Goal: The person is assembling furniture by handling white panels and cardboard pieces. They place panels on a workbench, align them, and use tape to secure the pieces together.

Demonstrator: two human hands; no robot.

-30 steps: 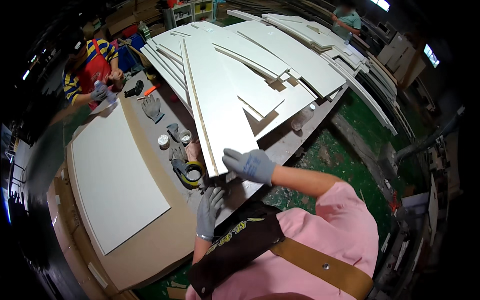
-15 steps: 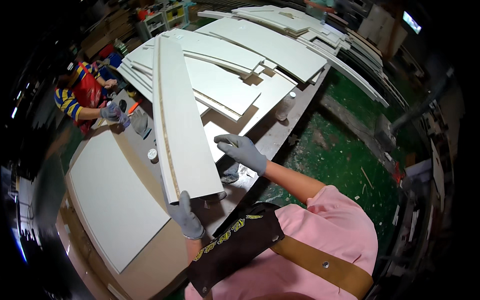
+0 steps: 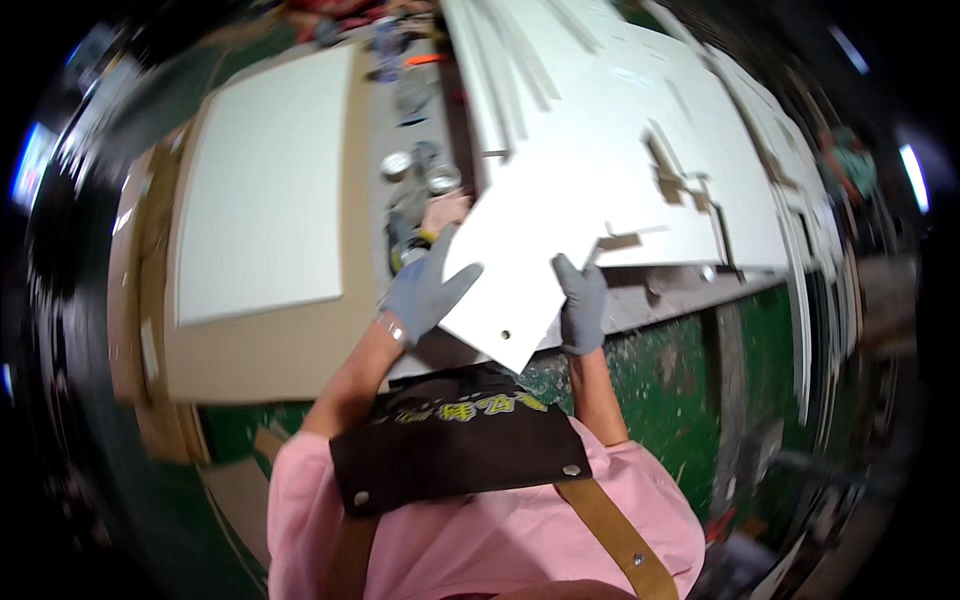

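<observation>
A long white board (image 3: 515, 275) slants away in front of me, its near end raised toward my apron and a small dark hole close to the near corner. My left hand (image 3: 428, 292), in a grey glove, grips the left edge, thumb on top and fingers beneath. On the opposite edge, my right hand (image 3: 582, 308), gloved alike, holds the board with its thumb along the face. Glare washes out the board's far part, so where it ends against the panels behind is hard to see.
Stacked white panels (image 3: 640, 100) cover the table beyond. At left, a large white panel (image 3: 265, 190) lies on brown cardboard (image 3: 260, 350). Between them are a white-lidded jar (image 3: 396, 165), a bottle (image 3: 387, 48) and an orange-handled item (image 3: 422, 60). Another person (image 3: 848, 170) is at far right.
My right hand, apart from the board before, now grips its right edge. The board's visible face now shows a hole instead of the brown strip. My view has swung round.
</observation>
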